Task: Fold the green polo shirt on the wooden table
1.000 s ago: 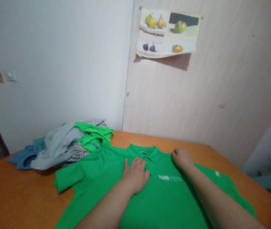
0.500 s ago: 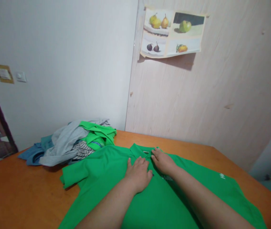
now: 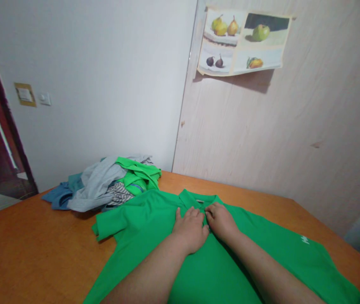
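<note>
A green polo shirt (image 3: 148, 236) lies spread front side up, its collar toward the wall and a small white mark on the sleeve at right. My left hand (image 3: 191, 230) rests flat on the chest beside the button placket, fingers stretched out. Just below the collar, my right hand (image 3: 221, 219) is closed, its bent fingers pinching the shirt at the top of the placket. Those fingers cover the exact bit of cloth or button they grip.
A heap of clothes (image 3: 100, 185) in grey, bright green, blue and stripes lies at the table's back left, close to the shirt's sleeve. The orange-brown table (image 3: 40, 249) runs up to the wall. A fruit picture sheet (image 3: 245, 44) hangs there.
My right hand has come down from the collar's edge to the placket, and its fingers have curled in. The left hand stays flat on the shirt. The view has turned slightly left.
</note>
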`<state>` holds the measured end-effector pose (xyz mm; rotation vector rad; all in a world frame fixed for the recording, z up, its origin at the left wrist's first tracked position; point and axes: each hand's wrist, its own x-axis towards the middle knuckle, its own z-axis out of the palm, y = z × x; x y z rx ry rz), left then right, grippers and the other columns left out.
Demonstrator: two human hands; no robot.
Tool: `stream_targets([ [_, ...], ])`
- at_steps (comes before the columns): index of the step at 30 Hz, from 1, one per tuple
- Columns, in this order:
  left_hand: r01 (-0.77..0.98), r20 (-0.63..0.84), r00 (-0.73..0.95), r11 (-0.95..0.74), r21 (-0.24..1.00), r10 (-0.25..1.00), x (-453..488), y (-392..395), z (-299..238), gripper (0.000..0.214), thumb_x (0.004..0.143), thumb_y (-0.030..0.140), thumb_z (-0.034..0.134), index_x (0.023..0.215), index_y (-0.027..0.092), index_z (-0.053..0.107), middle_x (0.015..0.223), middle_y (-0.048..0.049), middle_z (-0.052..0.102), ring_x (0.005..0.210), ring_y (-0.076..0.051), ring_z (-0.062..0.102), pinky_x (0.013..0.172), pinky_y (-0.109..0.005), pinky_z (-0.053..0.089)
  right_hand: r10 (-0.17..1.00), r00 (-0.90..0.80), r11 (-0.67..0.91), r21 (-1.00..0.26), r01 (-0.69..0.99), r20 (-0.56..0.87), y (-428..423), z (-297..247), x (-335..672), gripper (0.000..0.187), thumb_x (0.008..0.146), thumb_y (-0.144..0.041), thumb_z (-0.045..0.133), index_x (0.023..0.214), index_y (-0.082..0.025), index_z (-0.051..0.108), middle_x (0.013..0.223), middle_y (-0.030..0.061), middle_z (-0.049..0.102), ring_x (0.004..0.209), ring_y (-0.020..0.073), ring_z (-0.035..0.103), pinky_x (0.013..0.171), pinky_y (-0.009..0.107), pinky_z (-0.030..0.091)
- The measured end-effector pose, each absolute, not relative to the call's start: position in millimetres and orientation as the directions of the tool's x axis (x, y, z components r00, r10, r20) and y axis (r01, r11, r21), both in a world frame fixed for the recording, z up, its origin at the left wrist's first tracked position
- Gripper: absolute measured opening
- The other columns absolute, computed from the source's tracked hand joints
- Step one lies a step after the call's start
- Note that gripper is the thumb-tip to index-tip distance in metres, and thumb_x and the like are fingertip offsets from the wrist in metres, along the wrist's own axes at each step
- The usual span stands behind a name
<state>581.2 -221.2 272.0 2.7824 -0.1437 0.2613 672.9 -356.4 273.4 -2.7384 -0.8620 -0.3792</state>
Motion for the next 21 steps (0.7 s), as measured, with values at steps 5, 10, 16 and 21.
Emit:
stream_targets([
  [5,-0.14,0.233,0.97,-0.935,0.326,-0.064,579,-222,271,0.049,0.094,0.045,0.038,0.136,0.023,0.048,0.147,-0.0111,0.047,0.14,-0.03,0.033,0.111,-0.07,0.014,0.554,0.758,-0.749,-0.192,0.634,0.345,-361,265,672,0.03,0.095,-0.027,0.045,0.109,-0.02,0.071,0.103,0.0077,0.067,0.101,0.0207,0.056,0.089,0.029,0.041],
  [10,-0.096,0.294,0.956,-0.935,0.341,0.009,581,-217,279,0.035,0.094,0.039,0.041,0.12,0.023,0.058,0.128,-0.0099,0.06,0.123,-0.029,0.05,0.108,-0.058,0.031,0.574,0.731,-0.715,-0.208,0.667,0.369,-363,263,672,0.031,0.095,-0.03,0.045,0.11,-0.021,0.072,0.1,0.008,0.066,0.1,0.0214,0.056,0.09,0.03,0.041],
  [16,-0.01,0.341,0.935,-0.95,0.314,0.102,586,-205,279,0.027,0.09,0.028,0.044,0.102,0.021,0.067,0.106,-0.0091,0.064,0.105,-0.026,0.057,0.093,-0.039,0.044,0.582,0.73,-0.728,-0.171,0.664,0.358,-361,268,667,0.032,0.095,-0.031,0.046,0.114,-0.023,0.071,0.107,0.0086,0.065,0.102,0.0219,0.055,0.092,0.031,0.041],
  [21,-0.04,0.314,0.948,-0.962,0.269,0.049,583,-203,278,0.026,0.087,0.031,0.049,0.103,0.022,0.068,0.109,-0.0094,0.063,0.106,-0.028,0.056,0.094,-0.04,0.043,0.629,0.696,-0.693,-0.157,0.704,0.346,-357,272,665,0.04,0.093,-0.025,0.045,0.129,-0.023,0.062,0.129,0.0086,0.059,0.116,0.0227,0.051,0.099,0.033,0.037],
])
